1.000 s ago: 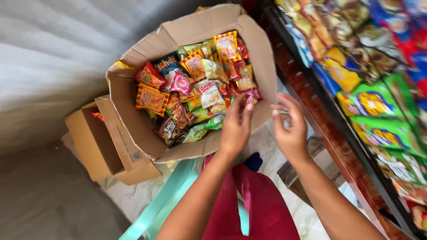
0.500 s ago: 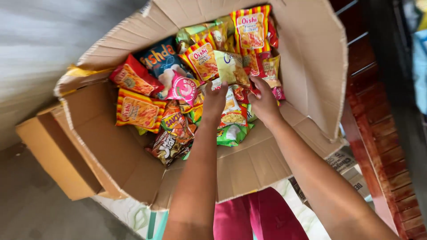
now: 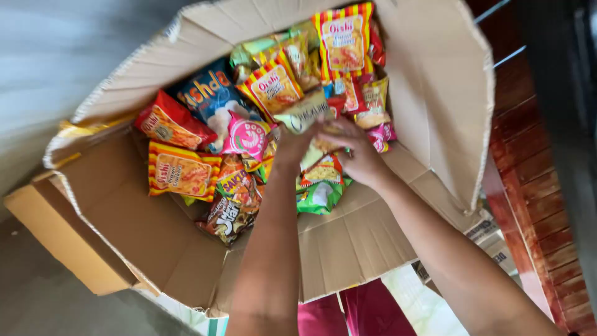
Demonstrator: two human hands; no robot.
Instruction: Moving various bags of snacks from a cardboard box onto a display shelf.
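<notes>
A: Your left hand and right hand are both down in the cardboard box, near its middle, fingers curled around a pale snack packet. The left grips its lower end; the right closes over the packets just beside it, though I can't tell how firmly.

B: What could go wrong for you here?

A: The packets are heaped loose. If you pull that one up fast, you could drag the pink packet and the green packet with it, or squeeze too hard and crush the contents. The box's near flap sags, so leaning your forearms on it could tip things out.

B: And compared with half a second ago?

A: Your hands have closed in together over the pile, and the view sits closer to the box.
</notes>
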